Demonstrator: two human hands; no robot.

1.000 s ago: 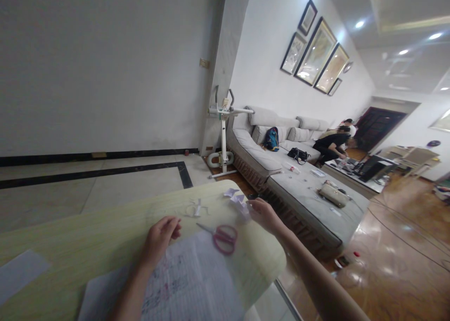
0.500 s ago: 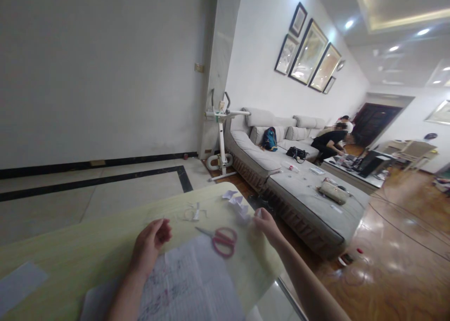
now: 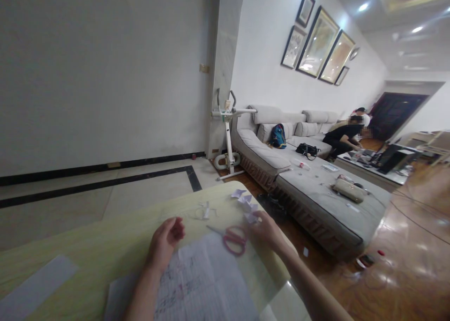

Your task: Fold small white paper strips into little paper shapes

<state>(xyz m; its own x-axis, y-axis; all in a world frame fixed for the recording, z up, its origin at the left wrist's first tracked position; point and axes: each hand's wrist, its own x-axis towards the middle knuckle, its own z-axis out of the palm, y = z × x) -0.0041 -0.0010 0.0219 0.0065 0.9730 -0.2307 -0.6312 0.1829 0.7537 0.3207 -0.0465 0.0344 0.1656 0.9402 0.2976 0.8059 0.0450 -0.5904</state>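
My right hand (image 3: 269, 229) is at the table's right edge, fingers closed on a small folded white paper piece (image 3: 251, 217). Just beyond it, several similar folded paper pieces (image 3: 238, 193) lie in a row. My left hand (image 3: 168, 239) hovers above the table, fingers loosely curled around a hollow, with nothing visible in it. Between the hands, red-handled scissors (image 3: 235, 240) rest partly on a large printed sheet (image 3: 207, 274), blades pointing left. Thin white paper scraps (image 3: 206, 212) lie behind the scissors. My left forearm hides part of the sheet.
A pale yellow table (image 3: 116, 246) bears a white paper strip (image 3: 38, 286) at left. Beyond its right edge stands a grey sofa (image 3: 316, 208) with bags on it. White exercise equipment (image 3: 228, 138) is behind the table. Another person (image 3: 342, 136) bends by a low table farther off.
The view has turned slightly left, shifting the scene rightward. My right hand has moved in to the folded pieces and lowered the paper piece beside them. My left hand stays similarly curled.
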